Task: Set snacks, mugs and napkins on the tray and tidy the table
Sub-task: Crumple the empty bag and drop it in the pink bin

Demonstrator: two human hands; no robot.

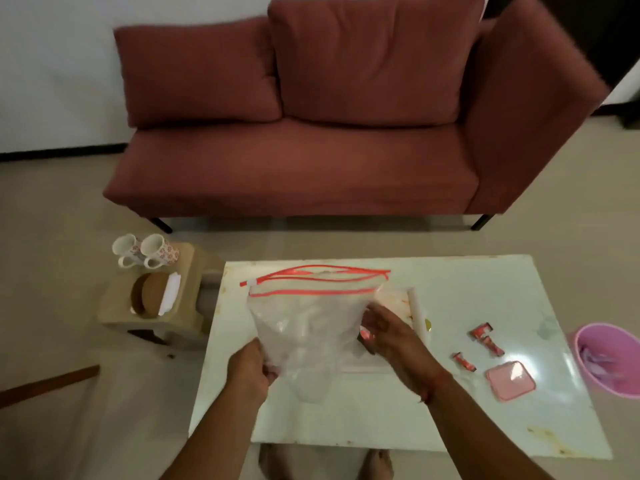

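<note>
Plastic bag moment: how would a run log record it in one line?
left hand: grips zip bag | right hand: holds bag side | red wrappers: on table | mugs: on stool

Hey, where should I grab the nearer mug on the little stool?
By its handle, coming from your side. The mug lies tilted with the handle toward you and the second mug pressed against its left.

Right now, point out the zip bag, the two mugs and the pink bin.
zip bag [304, 317]: head view, clear middle panel.
two mugs [157, 251]: head view, side of the right-hand mug.
pink bin [588, 368]: head view, near rim.
</note>
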